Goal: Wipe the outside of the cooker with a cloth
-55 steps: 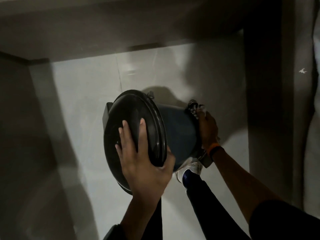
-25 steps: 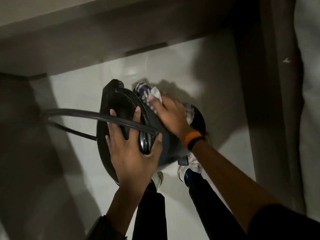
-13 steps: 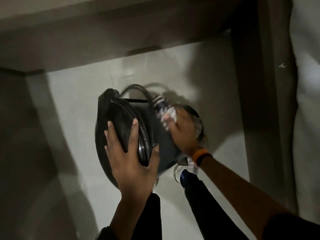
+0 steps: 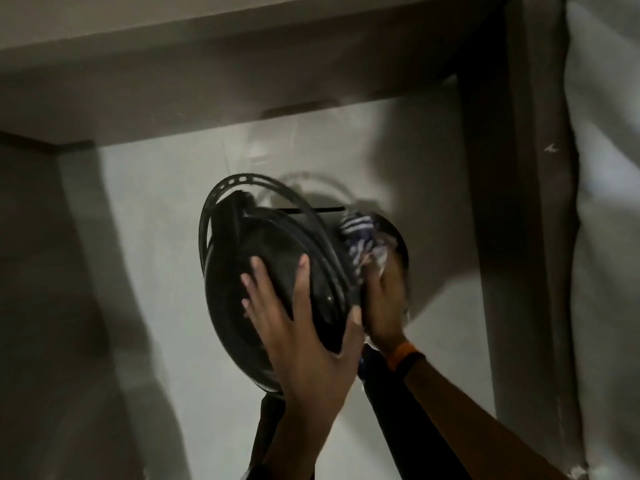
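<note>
The dark round cooker (image 4: 277, 258) is held tipped on its side above the floor, lid facing me. My left hand (image 4: 304, 327) lies spread on the lid with the thumb hooked over its rim, gripping it. A thin black carry handle (image 4: 221, 192) arcs over the lid's far edge. My right hand (image 4: 382, 303), with an orange band at the wrist, presses a blue-and-white striped cloth (image 4: 360, 240) against the cooker's side wall. The cloth and hand are blurred by motion. Most of the cooker's body is hidden behind the lid and my hands.
Pale glossy floor tiles (image 4: 156, 237) lie below, edged by a grey wall base (image 4: 207, 84) at the far side and a dark vertical frame (image 4: 485, 202) on the right. My dark trouser legs (image 4: 391, 410) stand under the cooker.
The carry handle has swung up over the lid's far edge. My right hand with the cloth has slid along the cooker's side toward me. My left hand stays on the lid.
</note>
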`<control>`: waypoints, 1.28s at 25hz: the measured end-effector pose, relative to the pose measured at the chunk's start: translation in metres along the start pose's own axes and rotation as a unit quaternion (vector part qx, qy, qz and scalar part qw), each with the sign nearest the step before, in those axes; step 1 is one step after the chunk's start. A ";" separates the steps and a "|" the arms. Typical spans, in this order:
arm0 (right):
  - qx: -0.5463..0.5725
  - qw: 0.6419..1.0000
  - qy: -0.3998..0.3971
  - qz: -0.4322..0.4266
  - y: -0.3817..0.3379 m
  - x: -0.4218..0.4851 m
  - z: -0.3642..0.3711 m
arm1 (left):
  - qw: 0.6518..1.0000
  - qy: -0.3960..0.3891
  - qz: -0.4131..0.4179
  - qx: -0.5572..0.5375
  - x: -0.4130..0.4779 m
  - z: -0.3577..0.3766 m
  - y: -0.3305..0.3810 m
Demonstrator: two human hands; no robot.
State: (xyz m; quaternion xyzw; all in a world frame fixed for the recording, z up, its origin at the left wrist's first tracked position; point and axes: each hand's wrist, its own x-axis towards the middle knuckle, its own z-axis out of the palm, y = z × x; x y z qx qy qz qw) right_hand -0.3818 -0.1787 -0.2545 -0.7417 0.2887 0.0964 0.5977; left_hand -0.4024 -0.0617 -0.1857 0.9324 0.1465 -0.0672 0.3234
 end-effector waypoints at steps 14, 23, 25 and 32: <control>0.142 0.948 0.038 0.283 -0.012 0.105 -0.018 | 0.909 -0.114 0.263 0.303 0.068 0.029 -0.030; 0.017 0.974 0.163 -0.158 -0.199 0.089 0.003 | 0.963 -0.079 0.161 0.201 0.110 -0.001 0.030; -0.137 0.919 0.173 -0.328 -0.233 0.123 0.022 | 0.966 -0.020 0.163 0.200 0.171 -0.026 0.049; -0.564 0.784 -0.039 -0.254 -0.253 0.229 0.057 | 0.939 -0.115 0.199 0.257 0.324 -0.071 0.065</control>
